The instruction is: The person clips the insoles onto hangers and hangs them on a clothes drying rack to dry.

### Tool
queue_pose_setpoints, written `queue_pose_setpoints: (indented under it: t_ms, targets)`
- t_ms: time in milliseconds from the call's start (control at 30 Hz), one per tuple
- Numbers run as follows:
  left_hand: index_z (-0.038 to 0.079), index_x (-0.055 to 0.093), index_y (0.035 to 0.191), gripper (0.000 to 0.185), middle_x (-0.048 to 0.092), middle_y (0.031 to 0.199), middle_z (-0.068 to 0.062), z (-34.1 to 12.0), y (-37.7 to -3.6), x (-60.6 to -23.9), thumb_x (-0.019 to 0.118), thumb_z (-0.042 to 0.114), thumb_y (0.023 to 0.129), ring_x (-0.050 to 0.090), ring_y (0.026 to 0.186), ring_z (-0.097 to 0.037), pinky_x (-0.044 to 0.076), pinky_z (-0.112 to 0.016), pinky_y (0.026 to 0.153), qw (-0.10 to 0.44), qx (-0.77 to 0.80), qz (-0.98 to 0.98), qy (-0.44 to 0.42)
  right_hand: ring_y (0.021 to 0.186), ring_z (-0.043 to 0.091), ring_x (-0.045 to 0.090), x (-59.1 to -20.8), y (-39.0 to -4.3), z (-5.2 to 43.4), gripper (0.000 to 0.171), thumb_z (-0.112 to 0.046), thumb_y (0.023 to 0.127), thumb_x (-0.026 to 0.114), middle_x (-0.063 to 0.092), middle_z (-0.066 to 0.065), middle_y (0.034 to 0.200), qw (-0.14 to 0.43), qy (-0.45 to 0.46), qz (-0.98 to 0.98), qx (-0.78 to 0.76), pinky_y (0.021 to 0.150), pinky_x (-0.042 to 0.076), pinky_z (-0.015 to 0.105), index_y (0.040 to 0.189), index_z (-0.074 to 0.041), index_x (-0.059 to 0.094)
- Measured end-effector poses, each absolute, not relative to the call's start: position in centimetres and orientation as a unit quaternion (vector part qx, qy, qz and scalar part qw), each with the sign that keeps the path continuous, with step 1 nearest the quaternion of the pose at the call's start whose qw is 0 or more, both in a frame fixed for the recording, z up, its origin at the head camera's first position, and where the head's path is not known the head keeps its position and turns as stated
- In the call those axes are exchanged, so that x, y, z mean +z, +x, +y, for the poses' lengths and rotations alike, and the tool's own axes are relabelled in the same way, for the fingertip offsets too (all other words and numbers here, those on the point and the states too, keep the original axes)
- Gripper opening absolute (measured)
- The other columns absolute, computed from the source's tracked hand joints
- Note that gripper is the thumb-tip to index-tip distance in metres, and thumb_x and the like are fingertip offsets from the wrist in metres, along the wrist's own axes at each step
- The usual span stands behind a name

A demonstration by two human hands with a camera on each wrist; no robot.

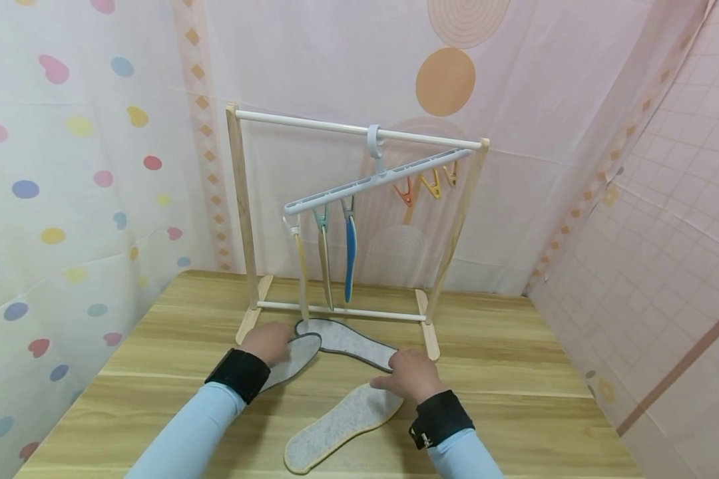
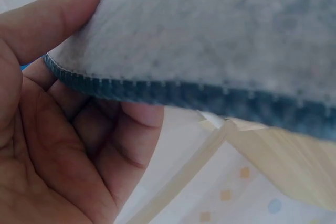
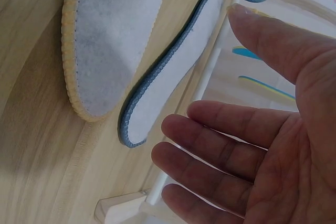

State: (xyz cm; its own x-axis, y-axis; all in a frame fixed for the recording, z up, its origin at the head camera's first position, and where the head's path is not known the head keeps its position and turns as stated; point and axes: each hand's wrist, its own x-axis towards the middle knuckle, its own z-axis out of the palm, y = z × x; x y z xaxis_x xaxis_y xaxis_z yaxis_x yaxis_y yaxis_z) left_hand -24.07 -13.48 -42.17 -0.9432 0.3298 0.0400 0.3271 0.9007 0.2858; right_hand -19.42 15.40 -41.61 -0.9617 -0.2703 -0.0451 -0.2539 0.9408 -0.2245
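Observation:
My left hand (image 1: 268,342) pinches a grey felt insole (image 1: 299,356) with a dark blue stitched edge, lifted off the table. In the left wrist view the thumb lies on the felt and the fingers sit beneath the edge. My right hand (image 1: 415,376) hovers with fingers extended and nothing between them, as the right wrist view shows. Nearest to it, a second dark-edged insole (image 3: 178,66) lies on the table below the rack. A grey insole with a yellow edge (image 1: 347,419) lies closer to me.
A wooden rack (image 1: 242,199) with white rods carries a pale blue hanger (image 1: 335,195), tilted lower at the left. Clips on its left half hold a blue insole (image 1: 350,259), a beige one (image 1: 325,266) and a yellowish one (image 1: 302,273). An orange clip (image 1: 404,194) and yellow clips hang right.

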Motion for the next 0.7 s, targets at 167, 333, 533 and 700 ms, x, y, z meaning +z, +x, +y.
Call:
queue_pose_setpoints:
  t_ms: [167,333,533,700]
  targets:
    - [0.004,0.064,0.081,0.014,0.062,0.076,-0.006,-13.2,-24.3,-41.7,0.076,0.003,0.075,0.058,0.07,-0.022,0.049,-0.041,0.063,-0.008,0.158,0.973,0.17,0.086,0.03,0.067,-41.5,-19.4,15.4,0.051,-0.044,0.081,0.078,0.071,0.015,0.095,0.041,-0.125,0.984,-0.117,0.071,0.054,0.043,0.101,0.003,0.073]
    - [0.004,0.066,0.081,0.008,0.06,0.073,-0.004,-13.0,-24.8,-41.5,0.074,0.005,0.079,0.054,0.066,-0.018,0.047,-0.038,0.06,-0.026,0.157,0.971,0.181,0.087,0.031,0.067,-41.4,-19.4,15.4,0.051,-0.043,0.081,0.078,0.071,0.016,0.096,0.04,-0.124,0.983,-0.128,0.071,0.054,0.043,0.101,0.003,0.073]
    - [0.005,0.066,0.078,0.009,0.057,0.068,-0.001,-12.6,-25.0,-40.8,0.074,0.005,0.081,0.05,0.06,-0.016,0.043,-0.033,0.055,-0.047,0.162,0.966,0.195,0.074,0.023,0.063,-41.2,-19.4,15.6,0.044,-0.043,0.082,0.078,0.069,0.009,0.086,0.033,-0.13,0.982,-0.134,0.061,0.051,0.037,0.091,0.001,0.074]
    - [0.005,0.066,0.078,0.011,0.057,0.069,-0.001,-12.2,-25.1,-40.4,0.075,0.008,0.083,0.05,0.061,-0.015,0.043,-0.032,0.055,-0.057,0.164,0.964,0.204,0.057,0.012,0.045,-41.0,-19.5,15.5,0.039,-0.042,0.082,0.078,0.053,-0.002,0.065,0.028,-0.137,0.98,-0.138,0.049,0.038,0.029,0.071,-0.006,0.067]
